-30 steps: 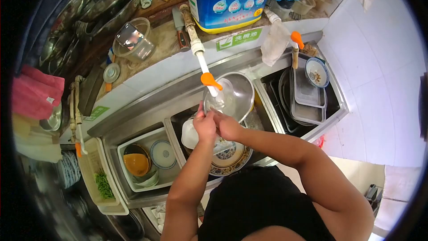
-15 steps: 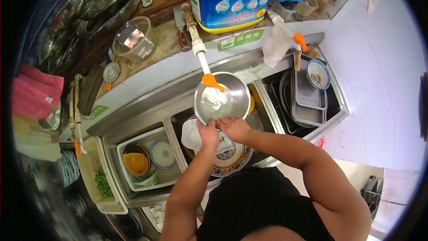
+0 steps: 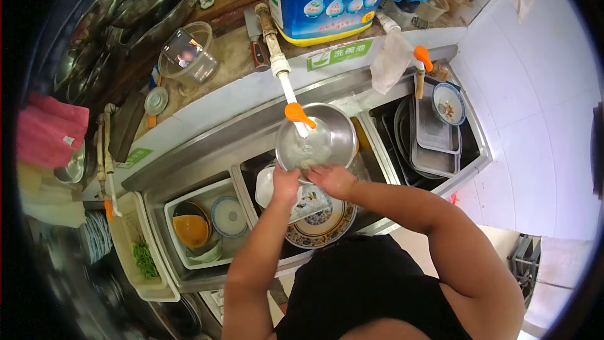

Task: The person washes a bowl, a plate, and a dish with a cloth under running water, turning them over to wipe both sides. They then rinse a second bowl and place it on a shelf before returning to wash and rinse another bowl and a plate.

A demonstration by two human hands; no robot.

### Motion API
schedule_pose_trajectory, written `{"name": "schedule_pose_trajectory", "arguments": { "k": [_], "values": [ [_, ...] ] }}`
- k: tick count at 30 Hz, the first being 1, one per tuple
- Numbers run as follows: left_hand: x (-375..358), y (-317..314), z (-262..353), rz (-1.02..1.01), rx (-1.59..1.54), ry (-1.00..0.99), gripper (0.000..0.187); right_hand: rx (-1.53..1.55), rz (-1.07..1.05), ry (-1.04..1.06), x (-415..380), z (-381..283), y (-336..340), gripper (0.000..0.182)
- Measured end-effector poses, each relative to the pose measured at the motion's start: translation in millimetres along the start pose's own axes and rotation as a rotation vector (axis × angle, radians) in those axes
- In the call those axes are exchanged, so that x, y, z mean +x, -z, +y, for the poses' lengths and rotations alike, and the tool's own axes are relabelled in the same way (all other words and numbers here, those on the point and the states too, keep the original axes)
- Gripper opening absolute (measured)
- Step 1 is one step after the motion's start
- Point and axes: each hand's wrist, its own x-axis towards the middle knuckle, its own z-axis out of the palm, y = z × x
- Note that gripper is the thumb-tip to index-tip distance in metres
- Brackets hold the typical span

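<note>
A shiny metal bowl (image 3: 340, 131) is tilted under the orange-handled tap (image 3: 296, 113), with some water inside. My left hand (image 3: 286, 185) grips its near-left rim. Beside it, my right hand (image 3: 331, 180) is closed over the near rim, its fingers reaching inside; its thumb is hidden. Below my hands in the middle sink lie a white dish (image 3: 265, 187), a rectangular patterned dish (image 3: 309, 203) and a large plate with a decorated rim (image 3: 318, 236).
The left sink holds a white tub (image 3: 182, 252) with bowls. Metal trays (image 3: 434, 126) and a patterned bowl (image 3: 448, 104) fill the right sink. A blue detergent jug (image 3: 327, 6), a knife (image 3: 257, 41) and a plastic tub with a phone (image 3: 200, 66) stand along the ledge.
The bowl has shifted slightly right under the tap. My left hand has moved a little left along the rim, while my right hand stays at the near edge.
</note>
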Motion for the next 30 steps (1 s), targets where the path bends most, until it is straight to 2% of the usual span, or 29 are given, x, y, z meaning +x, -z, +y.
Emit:
{"name": "schedule_pose_trajectory", "arguments": {
  "k": [1, 2, 3, 4, 5, 7, 8, 10, 11, 13, 14, 15, 17, 18, 19, 21, 22, 23, 24, 25, 27, 28, 29, 30],
  "values": [
    [7, 11, 11, 0.002, 0.000, 0.000, 0.057, 0.043, -0.020, 0.012, -5, 7, 2, 0.025],
    [15, 27, 26, -0.076, 0.330, -0.090, 0.061, 0.045, -0.020, 0.009, -10, 19, 5, 0.025],
    [18, 31, 40, -0.158, 0.660, -0.182, 0.065, -0.104, 0.011, 0.139, -13, 36, 10, 0.025],
    [6, 24, 62, -0.166, 0.653, -0.041, 0.072, -0.257, 0.040, 0.274, -10, 43, 20, 0.025],
    [11, 26, 58, -0.164, 0.652, -0.044, 0.072, -0.258, 0.041, 0.277, -8, 39, 26, 0.025],
    [25, 30, 44, 0.053, 0.517, -0.090, 0.071, -0.197, -0.305, 0.154, 9, 12, 61, 0.028],
    [21, 22, 30, 0.053, 0.518, -0.096, 0.071, -0.201, -0.300, 0.154, 13, 4, 53, 0.028],
    [0, -9, 1, 0.315, 0.057, -0.467, 0.071, -0.130, -0.133, 0.027, 10, -11, 26, 0.030],
    [1, -5, 2, 0.312, 0.056, -0.468, 0.071, -0.133, -0.132, 0.025, 6, -8, 16, 0.030],
    [-5, 14, 13, 0.053, 0.563, -0.468, 0.070, 0.080, -0.095, 0.033, -12, 0, -4, 0.031],
    [-14, 14, 50, -0.024, 0.672, -0.390, 0.070, -0.095, -0.060, 0.099, -18, 15, -3, 0.032],
    [-15, 16, 68, -0.026, 0.673, -0.390, 0.070, -0.095, -0.059, 0.097, -19, 24, 2, 0.032],
    [-12, 17, 93, -0.089, 1.060, -0.206, 0.070, -0.242, -0.002, 0.280, -17, 33, 14, 0.029],
    [-11, 16, 101, -0.039, 0.984, -0.095, 0.065, -0.241, -0.001, 0.281, -13, 25, 22, 0.029],
    [-6, 19, 85, -0.039, 0.986, -0.097, 0.065, -0.193, -0.058, 0.239, -6, 11, 33, 0.025],
    [2, 20, 34, 0.086, 0.022, -0.277, 0.060, -0.145, -0.112, 0.185, 3, -6, 33, 0.021],
    [-10, -1, 28, 0.186, -0.262, -0.169, 0.055, -0.125, -0.034, 0.107, 6, -13, 26, 0.019],
    [-10, -9, 19, 0.177, -0.254, -0.161, 0.055, -0.103, 0.043, 0.024, 9, -19, 18, 0.017],
    [-11, -13, 6, 0.148, -0.242, -0.052, 0.056, -0.059, -0.011, -0.088, 11, -19, 6, 0.014],
    [-12, -16, 1, 0.122, -0.234, 0.049, 0.057, -0.055, -0.016, -0.093, 8, -12, 0, 0.014],
    [-1, 1, 17, 0.087, -0.148, 0.020, 0.054, -0.010, -0.008, 0.037, -2, 9, -7, 0.015],
    [6, 17, 40, -0.048, 0.139, -0.067, 0.054, -0.119, 0.090, 0.109, -9, 30, -5, 0.017],
    [11, 22, 59, -0.189, 0.426, -0.158, 0.055, -0.122, 0.098, 0.100, -11, 44, 3, 0.017],
    [11, 18, 73, -0.196, 0.430, -0.163, 0.055, -0.223, 0.091, 0.210, -11, 56, 12, 0.018]
  ]
}}
